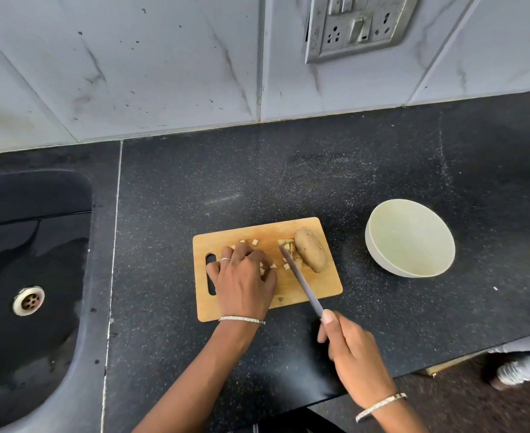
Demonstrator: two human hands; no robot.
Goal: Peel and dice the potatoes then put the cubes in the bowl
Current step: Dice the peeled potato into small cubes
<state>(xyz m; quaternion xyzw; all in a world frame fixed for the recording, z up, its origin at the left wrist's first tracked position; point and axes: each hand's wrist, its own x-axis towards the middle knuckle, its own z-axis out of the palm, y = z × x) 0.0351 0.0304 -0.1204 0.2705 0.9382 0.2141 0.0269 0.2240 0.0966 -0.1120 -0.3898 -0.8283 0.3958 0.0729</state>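
A black sink (39, 195) with a round metal drain (28, 300) is set into the left of a dark speckled stone countertop (288, 176).

To its right, a rectangular pale wooden cutting board (320, 285) is laid flat on the counter, its handle slot at the left end. The left hand (245, 276) is arched over the board's left half, its fingers bent and spread and the tips resting down on the wood. It is probably placed so to steady or gather cut pieces. Whether anything is held beneath the palm cannot be told.

Small pale potato cubes (254, 242) are scattered around the fingers, and a further cluster lies in the middle of the board.

A long grey-bladed knife (301, 279) is angled from lower right to upper left, its tip among that middle cluster. Just beside the tip, a whole brown oval potato (311, 250) is parked at the board's right end. Its skin appears to be on, so it is likely being kept out of the way until its turn.

The right hand (351, 348) is wrapped around the knife's handle, with the thumb laid along the top towards the blade.

A round cream bowl (370, 226) is stood on the counter right of the board, near enough for an easy transfer. No cubes are seen in it.

On the tiled wall above, a metal socket plate (360, 26) is mounted.
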